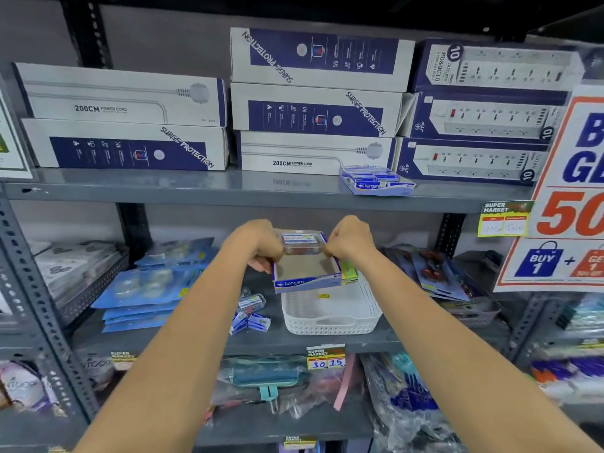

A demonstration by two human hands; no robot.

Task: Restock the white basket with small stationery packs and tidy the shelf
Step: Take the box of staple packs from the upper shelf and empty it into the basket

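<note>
Grey metal shelf (183, 191) unit w/ perforated dark uprights, flat smooth boards. Top board carries long rectangular cardboard power-strip boxes (313, 109), white & navy, stacked flat in three piles. At right a big glossy promo poster (568, 191), white w/ red and blue print, hangs over the shelf edge.

Middle board, left: flat blue blister packs (147, 289) in a fanned pile, clear plastic bubbles on them. Centre-right: white basket (330, 322), plastic, rectangular w/ rounded corners, woven-look perforated walls, a cut-out handle in the near wall; mostly bare inside, a small yellow sticker on its floor & a green pack at its far edge.

Held in the air just above the basket's far-left part: a shallow open cardboard tray (307, 282), blue-and-white w/ "kangaro" on the front, plain brown inside, tilted toward the camera. One small clear-wrapped stationery pack (300, 243) sits at its far end.

Left hand (258, 243) grips the tray's left wall, fingers closed around it; right hand (351, 240) does the same on the right wall, fingers curled shut on the edge. Pack lies between the two hands, near the knuckles.

A second kangaro tray (376, 181), full of blue packs, rests on the top board's front edge. Loose small packs (251, 315) lie on the middle board just left of the basket. Yellow price tags (325, 359) clip on board edges.
</note>
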